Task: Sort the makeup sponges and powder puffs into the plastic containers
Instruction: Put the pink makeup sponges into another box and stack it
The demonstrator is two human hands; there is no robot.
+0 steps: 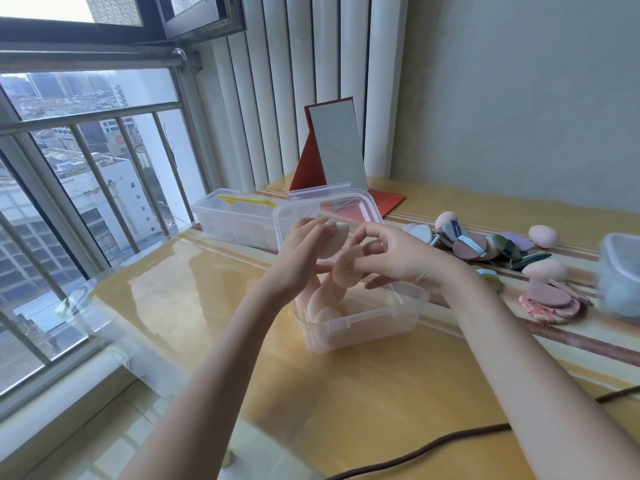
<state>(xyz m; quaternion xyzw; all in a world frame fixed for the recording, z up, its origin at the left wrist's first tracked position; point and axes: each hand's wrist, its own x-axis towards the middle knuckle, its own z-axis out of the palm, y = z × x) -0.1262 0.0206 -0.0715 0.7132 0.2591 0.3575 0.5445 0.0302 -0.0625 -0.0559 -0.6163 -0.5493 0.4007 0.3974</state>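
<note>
An open clear plastic container (363, 323) stands mid-table with its hinged lid (298, 209) raised behind it; several peach puffs (323, 304) lie inside. Above it, my left hand (304, 247) holds a peach half-round puff (334, 242). My right hand (391, 258) pinches a round peach puff (346, 270) just over the container's opening. To the right, a loose pile of puffs and sponges (485, 244) in pink, mauve, blue and dark green lies on the table.
A second clear box (235, 220) with a yellow piece on top sits behind on the left. A red folding mirror (336, 154) stands at the back. Another clear container (620, 275) is at the right edge. A dark cable (450, 441) crosses the table's front. Window bars run along the left.
</note>
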